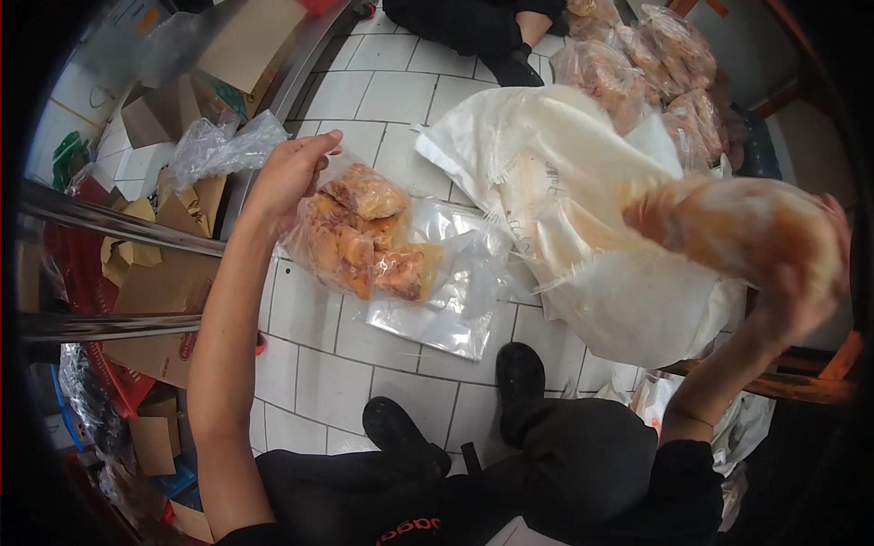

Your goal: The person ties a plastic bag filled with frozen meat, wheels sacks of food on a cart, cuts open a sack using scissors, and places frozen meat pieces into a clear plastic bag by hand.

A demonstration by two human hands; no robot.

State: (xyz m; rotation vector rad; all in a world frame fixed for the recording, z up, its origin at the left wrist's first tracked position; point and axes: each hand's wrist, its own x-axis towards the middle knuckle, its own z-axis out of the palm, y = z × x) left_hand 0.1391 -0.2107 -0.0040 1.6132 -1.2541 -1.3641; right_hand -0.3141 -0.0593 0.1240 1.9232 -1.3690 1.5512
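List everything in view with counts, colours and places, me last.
Filled bag: one, clear with orange-brown contents, left of centre
Blurred item: one, orange-brown and whitish, right
Sack: one, white, right of centre
Flat bags: count unclear, clear, centre
Bagged pile: several, clear with orange-brown contents, upper right
Cardboard: several pieces, brown, left
Crumpled plastic: count unclear, clear, upper left
Red plastic: count unclear, red, left
Metal bars: two, grey, left
Floor tiles: many, whitish, underfoot
Another person's leg: at least one, dark-clothed, top
Your shoes: two, black, lower centre
Left hand: one, bare, gripping the filled bag
Right hand: one, bare, holding the blurred item
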